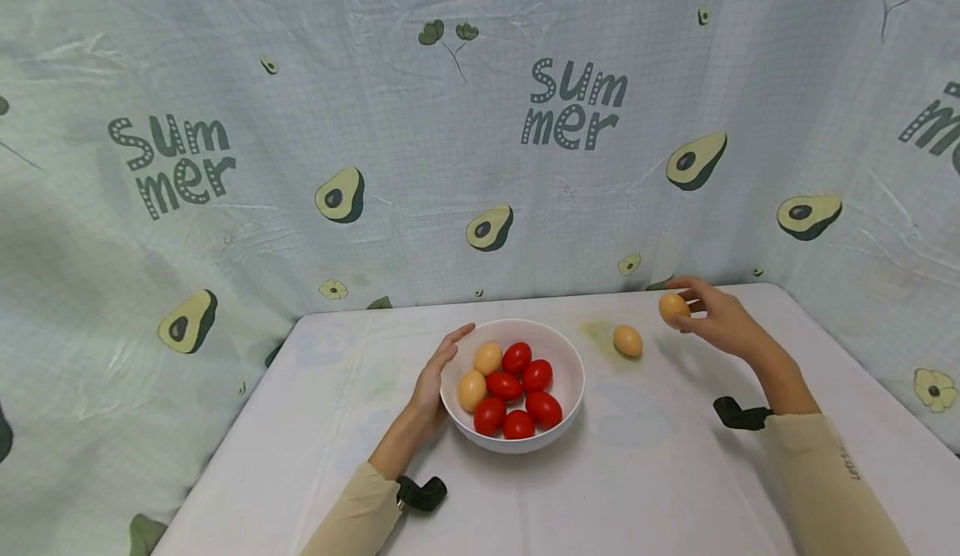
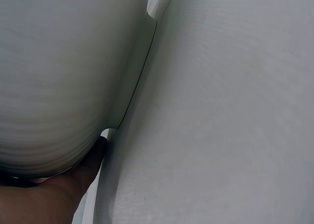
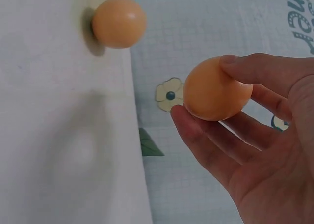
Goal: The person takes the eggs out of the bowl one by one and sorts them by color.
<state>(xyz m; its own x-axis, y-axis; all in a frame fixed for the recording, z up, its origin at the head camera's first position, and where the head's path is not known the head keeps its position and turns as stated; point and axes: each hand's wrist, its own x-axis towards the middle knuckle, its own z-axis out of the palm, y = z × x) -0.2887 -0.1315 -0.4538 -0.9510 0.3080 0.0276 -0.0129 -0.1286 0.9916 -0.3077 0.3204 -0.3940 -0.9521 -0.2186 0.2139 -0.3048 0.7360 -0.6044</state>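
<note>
My right hand [image 1: 716, 320] pinches a light-orange egg [image 3: 211, 92] between thumb and fingers, above the far right of the table. A second light-orange egg [image 1: 627, 341] lies on the table to its left; the right wrist view also shows that egg [image 3: 120, 22]. At the middle stands a white bowl [image 1: 566, 356]. Inside it are two light-orange eggs [image 1: 472, 390] and several glossy red egg-shaped things [image 1: 543, 408]. My left hand [image 1: 432, 377] rests against the bowl's left outer side, fingers extended. The left wrist view has its thumb [image 2: 88, 167] touching the bowl wall [image 2: 64, 76].
A white cloth covers the table [image 1: 645, 489], with a yellowish stain near the loose egg. Behind and at the sides hangs a pale curtain [image 1: 405, 122] printed with avocados and lettering. A black wrist camera [image 1: 741, 414] sits at each sleeve.
</note>
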